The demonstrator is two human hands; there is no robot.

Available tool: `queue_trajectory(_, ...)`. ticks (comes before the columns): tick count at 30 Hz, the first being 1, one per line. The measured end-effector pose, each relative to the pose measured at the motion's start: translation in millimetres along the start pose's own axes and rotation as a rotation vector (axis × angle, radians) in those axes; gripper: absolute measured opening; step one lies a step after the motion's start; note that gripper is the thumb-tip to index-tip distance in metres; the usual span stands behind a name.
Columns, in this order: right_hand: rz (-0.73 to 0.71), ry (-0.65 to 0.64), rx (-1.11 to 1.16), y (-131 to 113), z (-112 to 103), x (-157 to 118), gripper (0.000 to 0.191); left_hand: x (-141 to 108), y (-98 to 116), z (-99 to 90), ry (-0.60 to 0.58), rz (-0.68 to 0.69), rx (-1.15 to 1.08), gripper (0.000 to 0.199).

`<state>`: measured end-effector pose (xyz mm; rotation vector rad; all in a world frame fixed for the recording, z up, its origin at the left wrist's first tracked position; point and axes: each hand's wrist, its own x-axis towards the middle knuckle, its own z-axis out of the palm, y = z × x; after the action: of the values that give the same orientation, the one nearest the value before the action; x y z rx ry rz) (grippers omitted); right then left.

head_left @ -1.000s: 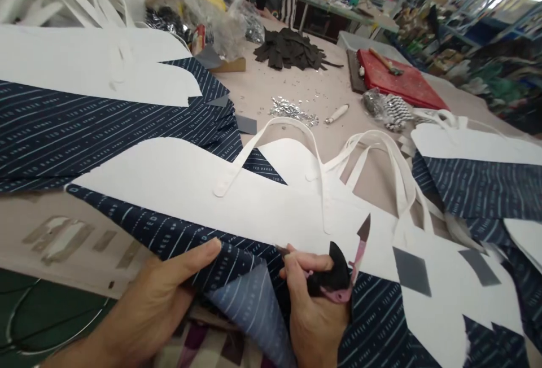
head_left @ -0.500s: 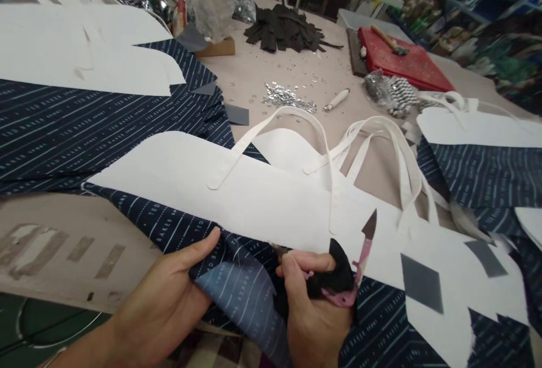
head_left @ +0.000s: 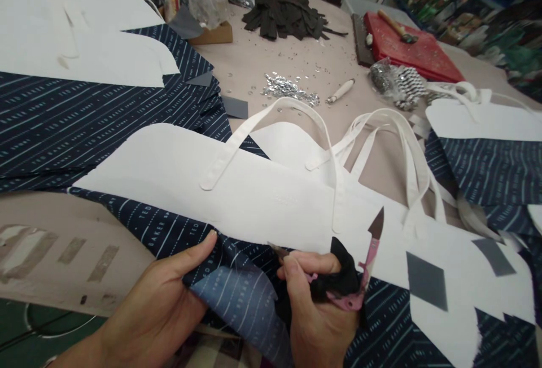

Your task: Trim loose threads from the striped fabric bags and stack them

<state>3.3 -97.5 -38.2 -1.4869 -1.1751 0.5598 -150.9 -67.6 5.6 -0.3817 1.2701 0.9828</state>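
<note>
My left hand (head_left: 165, 294) grips the navy printed fabric (head_left: 152, 230), thumb on top and fingers underneath, at the lower edge of a white bag panel (head_left: 249, 210). A paler blue side of the fabric (head_left: 239, 300) is folded over between my hands. My right hand (head_left: 317, 311) is closed around pink thread snips (head_left: 370, 263) with black wrapping. One dark pointed blade sticks up and away from the hand; a small metal tip at my fingertips meets the panel's lower edge. White strap handles (head_left: 292, 103) loop from the panel.
More navy-and-white bag pieces (head_left: 84, 108) lie at left and right (head_left: 491, 170). Beyond are silver metal bits (head_left: 285, 88), a white-handled tool (head_left: 341, 91), dark strips (head_left: 288, 15), and a hammer (head_left: 396, 25) on a red slab (head_left: 417, 55). Grey patches (head_left: 427, 280) lie on white material.
The view has shifted slightly, so the table and bag pieces sit a little differently in frame. Both hands keep nearly the same hold on the fabric and snips.
</note>
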Motion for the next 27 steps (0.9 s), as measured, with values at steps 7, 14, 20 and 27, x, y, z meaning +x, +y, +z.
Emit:
queue_trajectory(7,0.065,0.017,-0.046,-4.0,2.5,-3.8,0.020,2.5,-1.8,-8.8,-0.069,-0.015,-0.030,0.047)
queue_trajectory(14,0.117,0.014,-0.059,-11.0,8.5,-4.4,0.020,4.6,-2.1,-16.4,-0.087,-0.020,-0.019,0.065)
queue_trajectory(20,0.069,-0.002,0.061,-11.1,9.3,-0.1,0.019,-1.0,-0.2,-10.6,-0.056,0.006,-0.034,0.044)
queue_trajectory(27,0.120,0.027,0.244,-0.8,1.0,-4.0,0.017,-1.2,1.0,-11.6,-0.075,-0.002,-0.091,0.046)
